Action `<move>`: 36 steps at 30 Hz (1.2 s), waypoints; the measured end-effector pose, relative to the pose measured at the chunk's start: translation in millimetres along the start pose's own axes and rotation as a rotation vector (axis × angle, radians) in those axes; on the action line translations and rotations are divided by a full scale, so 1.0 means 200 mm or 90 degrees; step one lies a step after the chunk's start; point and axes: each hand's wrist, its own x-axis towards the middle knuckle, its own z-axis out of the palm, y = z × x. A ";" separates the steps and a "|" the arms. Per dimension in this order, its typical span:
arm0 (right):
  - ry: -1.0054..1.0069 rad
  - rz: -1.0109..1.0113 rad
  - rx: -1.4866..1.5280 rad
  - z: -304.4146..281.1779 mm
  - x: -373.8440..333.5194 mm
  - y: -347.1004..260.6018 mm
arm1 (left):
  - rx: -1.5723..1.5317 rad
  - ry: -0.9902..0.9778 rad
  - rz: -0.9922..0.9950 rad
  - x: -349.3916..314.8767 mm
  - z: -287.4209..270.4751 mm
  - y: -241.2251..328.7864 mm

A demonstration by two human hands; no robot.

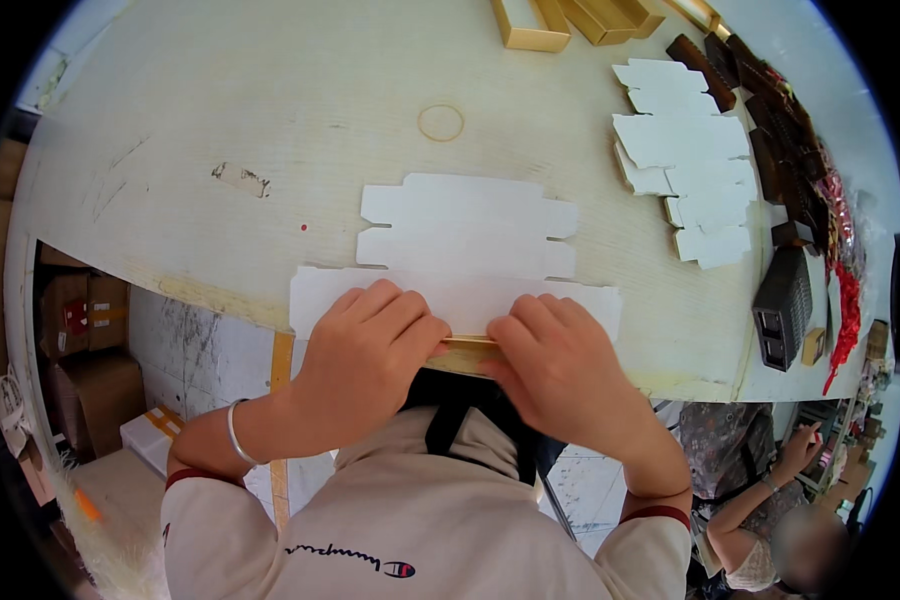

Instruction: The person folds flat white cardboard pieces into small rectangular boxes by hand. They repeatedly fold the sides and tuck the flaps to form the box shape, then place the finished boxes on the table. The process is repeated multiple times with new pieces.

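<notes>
A flat cardboard box blank (470, 222), white on its upper face, lies spread on the table in front of me, its notched tabs pointing left and right. Along its near edge a gold-coloured strip (470, 343) shows between my hands. My left hand (355, 370) has its fingers curled over that edge on the left. On the right, my right hand (565, 375) grips the same edge, fingertips on the white face. Both thumbs are partly hidden at the gold strip.
A pale table (240, 110) carries a rubber band (441, 122), stacked white box blanks (690, 150) and gold trays (536, 38). Dark brown boxes (782, 305) and red tassels (843, 330) line the right side. Another person's arm (760, 500) shows lower right. Cartons (105, 385) stand lower left.
</notes>
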 end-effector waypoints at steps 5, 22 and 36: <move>0.023 0.019 -0.076 0.06 -0.02 -0.05 | 0.062 -0.043 -0.018 -0.01 0.01 0.02; 0.148 0.050 0.099 -0.06 -0.09 -0.07 | -0.074 -0.105 -0.193 0.14 -0.13 -0.05; 0.197 -0.127 -0.157 0.14 -0.24 -0.06 | 0.127 0.058 0.292 0.40 -0.02 -0.14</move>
